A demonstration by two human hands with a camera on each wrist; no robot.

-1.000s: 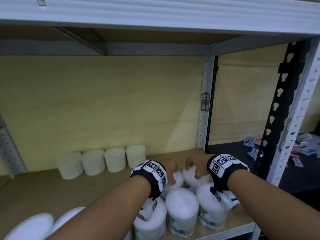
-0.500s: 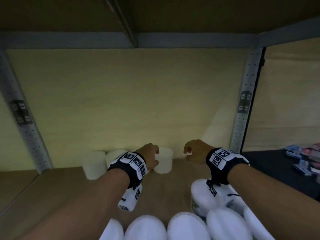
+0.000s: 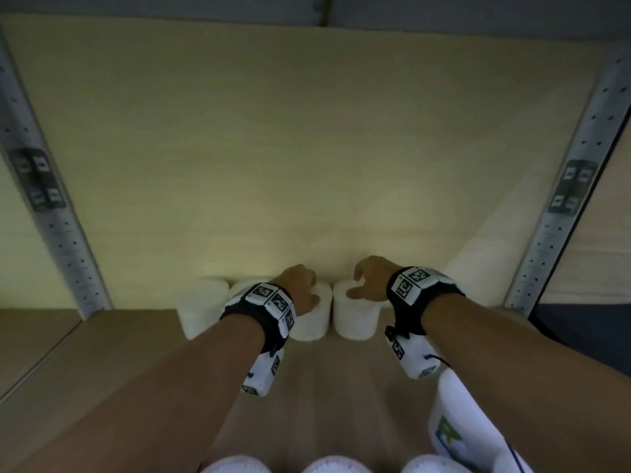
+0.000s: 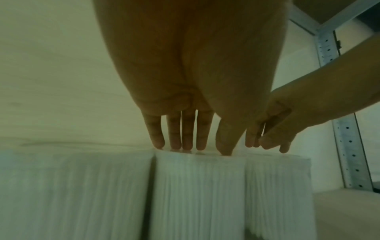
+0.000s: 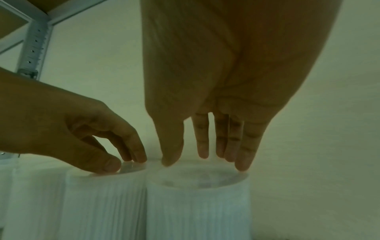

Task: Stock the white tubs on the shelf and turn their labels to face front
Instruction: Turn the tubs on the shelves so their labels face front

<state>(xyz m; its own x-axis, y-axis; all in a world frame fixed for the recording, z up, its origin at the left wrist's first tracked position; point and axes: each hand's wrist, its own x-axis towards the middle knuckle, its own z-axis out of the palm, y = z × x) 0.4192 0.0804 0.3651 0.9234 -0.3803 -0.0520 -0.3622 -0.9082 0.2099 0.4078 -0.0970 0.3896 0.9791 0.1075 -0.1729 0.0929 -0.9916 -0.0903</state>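
Several plain white tubs stand in a row against the shelf's back wall. My left hand (image 3: 302, 285) (image 4: 201, 150) reaches down from above and pinches the lid rim of one tub (image 3: 312, 322) (image 4: 197, 194) between thumb and fingers. Touching it on the right is the end tub (image 3: 355, 319) (image 5: 197, 207), whose lid my right hand (image 3: 367, 279) (image 5: 205, 164) grips the same way. Both tubs stand upright on the shelf board (image 3: 136, 370). No label shows on either one. Two more tubs (image 3: 201, 305) stand to the left, one partly behind my left wrist.
More white tubs (image 3: 334, 466) line the shelf's front edge; one at the right (image 3: 450, 421) shows a green and blue label. Perforated metal uprights (image 3: 61, 240) (image 3: 560, 233) frame the bay. The back wall is close behind the row. Bare board lies between the two rows.
Both hands have moved from the tubs at the front edge to the back row. My view has pushed in under the upper shelf, and the scene is darker.
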